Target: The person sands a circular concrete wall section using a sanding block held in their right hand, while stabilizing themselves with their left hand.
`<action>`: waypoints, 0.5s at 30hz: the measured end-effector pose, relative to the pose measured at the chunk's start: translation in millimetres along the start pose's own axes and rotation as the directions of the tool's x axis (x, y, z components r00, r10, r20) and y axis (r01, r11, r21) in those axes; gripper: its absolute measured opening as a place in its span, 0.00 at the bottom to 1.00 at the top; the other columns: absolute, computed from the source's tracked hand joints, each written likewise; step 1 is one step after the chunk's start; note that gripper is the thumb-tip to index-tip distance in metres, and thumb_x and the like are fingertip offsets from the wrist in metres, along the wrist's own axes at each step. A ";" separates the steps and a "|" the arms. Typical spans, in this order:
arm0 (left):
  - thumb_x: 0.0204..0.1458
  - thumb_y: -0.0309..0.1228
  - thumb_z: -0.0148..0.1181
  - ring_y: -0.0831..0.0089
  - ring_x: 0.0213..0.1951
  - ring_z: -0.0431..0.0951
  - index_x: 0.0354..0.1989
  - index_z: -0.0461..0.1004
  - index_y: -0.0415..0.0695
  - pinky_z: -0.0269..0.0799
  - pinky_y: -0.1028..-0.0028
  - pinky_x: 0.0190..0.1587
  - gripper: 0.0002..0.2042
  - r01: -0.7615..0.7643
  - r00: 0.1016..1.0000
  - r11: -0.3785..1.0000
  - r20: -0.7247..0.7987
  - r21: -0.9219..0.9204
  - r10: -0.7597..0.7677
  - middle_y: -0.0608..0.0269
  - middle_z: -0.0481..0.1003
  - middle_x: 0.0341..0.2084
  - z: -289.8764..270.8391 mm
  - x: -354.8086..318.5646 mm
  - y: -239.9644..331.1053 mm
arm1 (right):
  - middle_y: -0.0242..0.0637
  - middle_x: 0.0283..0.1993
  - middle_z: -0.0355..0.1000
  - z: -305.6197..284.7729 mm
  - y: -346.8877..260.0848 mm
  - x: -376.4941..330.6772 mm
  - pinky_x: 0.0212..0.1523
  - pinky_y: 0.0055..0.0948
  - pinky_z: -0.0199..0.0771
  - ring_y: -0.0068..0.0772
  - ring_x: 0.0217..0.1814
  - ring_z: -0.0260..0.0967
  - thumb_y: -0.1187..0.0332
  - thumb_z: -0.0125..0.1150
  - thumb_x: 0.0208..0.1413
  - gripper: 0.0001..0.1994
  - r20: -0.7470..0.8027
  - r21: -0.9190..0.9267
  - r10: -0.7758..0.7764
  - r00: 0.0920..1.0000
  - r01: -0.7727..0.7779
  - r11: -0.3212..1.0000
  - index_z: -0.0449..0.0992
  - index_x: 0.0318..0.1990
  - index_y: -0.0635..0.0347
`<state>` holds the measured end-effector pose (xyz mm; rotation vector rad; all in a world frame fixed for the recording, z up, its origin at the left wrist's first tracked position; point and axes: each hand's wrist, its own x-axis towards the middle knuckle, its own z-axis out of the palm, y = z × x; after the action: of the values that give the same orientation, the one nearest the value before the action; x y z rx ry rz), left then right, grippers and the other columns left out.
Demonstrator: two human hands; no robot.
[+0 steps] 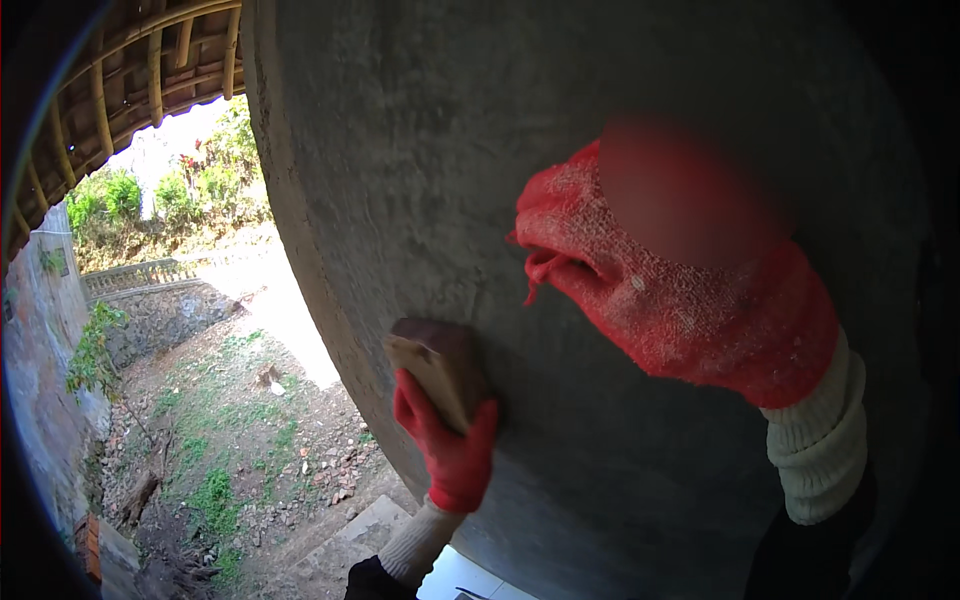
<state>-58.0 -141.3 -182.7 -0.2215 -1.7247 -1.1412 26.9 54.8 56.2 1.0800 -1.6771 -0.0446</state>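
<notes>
My left hand (458, 462), in a red knit glove with a cream cuff, grips a thick brown block (437, 365) from below. The block has a tan face and a darker upper edge, and sits against the grey plastered wall (390, 200); whether it is foam or wood I cannot tell. Higher up and nearer to me, my right hand (680, 290) wears a matching red glove, dusted pale over the back. Its fingers are curled in close by the wall. A blurred patch covers part of this hand, so anything inside it is hidden.
The wall's rough vertical edge (290, 230) ends left of my hands. Beyond it lies a yard (230, 450) with weeds, rubble and a stone slab (350, 550). A bamboo-framed tile roof (150, 70) overhangs at upper left. White tiles (465, 578) show below.
</notes>
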 end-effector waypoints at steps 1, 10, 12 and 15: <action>0.40 0.40 0.75 0.50 0.65 0.54 0.73 0.42 0.40 0.55 0.57 0.65 0.55 0.005 1.000 1.000 0.006 -0.003 -0.005 0.43 0.51 0.64 -3.0 -1.8 9.1 | 0.31 0.44 0.75 -1.3 -0.1 0.0 0.44 0.35 0.74 0.38 0.43 0.73 0.73 0.68 0.47 0.11 0.000 -0.004 -0.021 1.000 0.021 1.000 0.77 0.40 0.55; 0.48 0.37 0.68 0.58 0.66 0.55 0.73 0.44 0.40 0.52 0.62 0.67 0.47 0.257 0.945 0.906 -0.110 -0.337 -0.309 0.48 0.52 0.65 -6.6 73.5 -5.2 | 0.32 0.47 0.74 27.8 13.5 1.2 0.44 0.36 0.74 0.39 0.44 0.73 0.70 0.69 0.46 0.15 -0.171 0.073 -0.147 0.974 0.162 0.984 0.76 0.43 0.55; 0.46 0.39 0.70 0.56 0.66 0.55 0.73 0.44 0.40 0.52 0.61 0.67 0.50 0.247 0.947 0.922 -0.127 -0.297 -0.295 0.48 0.51 0.65 -4.1 60.1 10.8 | 0.32 0.48 0.74 3.8 -1.6 5.3 0.45 0.36 0.74 0.39 0.45 0.73 0.70 0.69 0.47 0.15 -0.085 0.036 -0.143 0.986 0.147 0.989 0.76 0.43 0.55; 0.39 0.42 0.77 0.50 0.66 0.54 0.73 0.43 0.41 0.53 0.59 0.66 0.56 -0.052 0.999 0.998 -0.003 -0.023 0.052 0.43 0.51 0.65 3.4 22.7 43.0 | 0.33 0.47 0.74 -4.7 -5.6 5.0 0.45 0.36 0.74 0.40 0.45 0.73 0.69 0.68 0.48 0.14 0.009 0.038 -0.133 0.991 0.133 0.990 0.76 0.44 0.56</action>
<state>-44.6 -123.5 -139.3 -0.2776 -1.6948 -1.1237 34.0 50.4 59.0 1.2209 -1.6200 -0.1063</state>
